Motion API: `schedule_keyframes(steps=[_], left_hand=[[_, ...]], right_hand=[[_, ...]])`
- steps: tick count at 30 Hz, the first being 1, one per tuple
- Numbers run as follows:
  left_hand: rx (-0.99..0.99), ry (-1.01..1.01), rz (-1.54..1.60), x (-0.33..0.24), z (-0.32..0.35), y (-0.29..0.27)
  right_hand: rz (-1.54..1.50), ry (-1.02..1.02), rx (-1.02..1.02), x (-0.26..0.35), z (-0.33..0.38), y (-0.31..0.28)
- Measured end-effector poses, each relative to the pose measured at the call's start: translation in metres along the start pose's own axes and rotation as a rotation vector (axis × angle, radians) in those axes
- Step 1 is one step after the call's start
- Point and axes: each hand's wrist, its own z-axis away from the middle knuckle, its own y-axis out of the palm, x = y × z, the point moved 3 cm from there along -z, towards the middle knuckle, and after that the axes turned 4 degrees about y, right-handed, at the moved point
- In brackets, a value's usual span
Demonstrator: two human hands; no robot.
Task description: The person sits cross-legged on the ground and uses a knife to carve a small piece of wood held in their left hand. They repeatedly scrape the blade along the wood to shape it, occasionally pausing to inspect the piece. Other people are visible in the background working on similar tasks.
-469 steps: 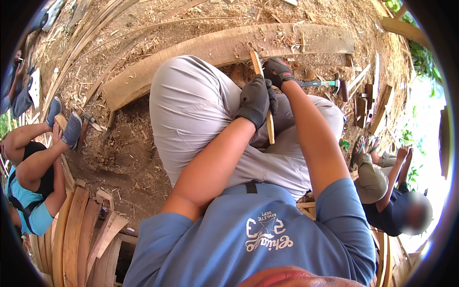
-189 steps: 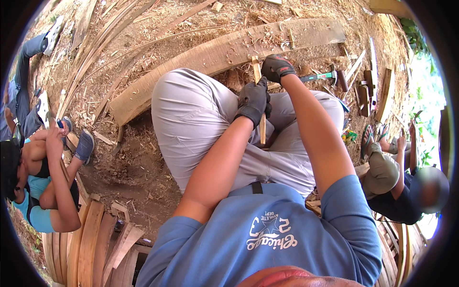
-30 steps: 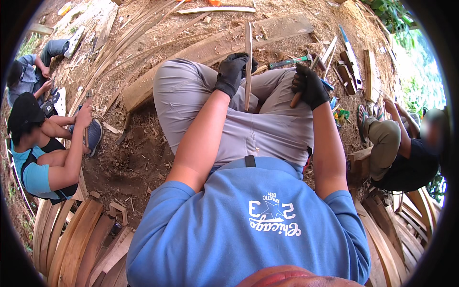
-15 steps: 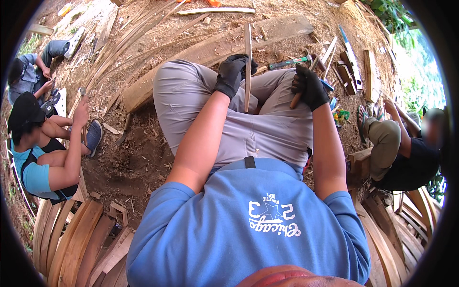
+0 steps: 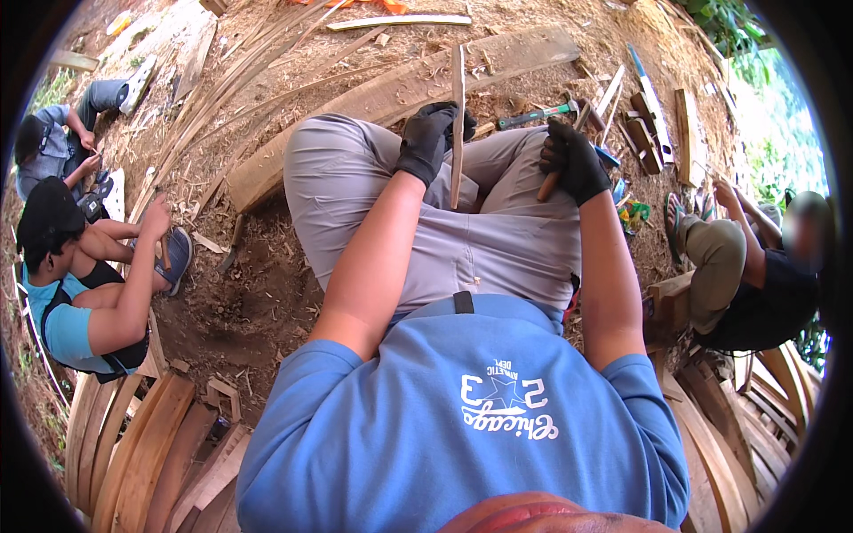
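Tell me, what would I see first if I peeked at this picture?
Right in the middle, the left hand in a black glove holds a thin wooden strip upright over the person's grey-trousered knees. The gloved right hand grips a wooden tool handle beside it. A big curved plank lies across the chip-strewn ground ahead, and other people sit on both sides.

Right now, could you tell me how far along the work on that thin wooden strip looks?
Done: curved slats lie stacked at lower left. In hand: the gloved left hand holds the thin wooden strip upright between the knees, while the gloved right hand grips a wooden tool handle. Left: long raw strips and a plank lie beyond.
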Motion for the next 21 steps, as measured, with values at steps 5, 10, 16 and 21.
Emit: schedule_keyframes(steps=[5, 10, 16, 21], left_hand=[[-0.012, 0.001, 0.017, 0.002, -0.002, -0.003], [0.0, 0.001, -0.017, 0.001, 0.0, 0.001], [-0.015, -0.007, -0.014, 0.001, 0.0, 0.001], [0.004, 0.001, -0.03, 0.0, 0.0, 0.001]], right_hand=[[0.0, -0.021, 0.006, -0.001, 0.001, 0.002], [0.013, -0.028, -0.054, 0.0, 0.004, 0.004], [0.007, 0.002, -0.085, 0.001, 0.008, 0.018], [0.037, -0.004, -0.156, 0.001, 0.011, 0.023]])
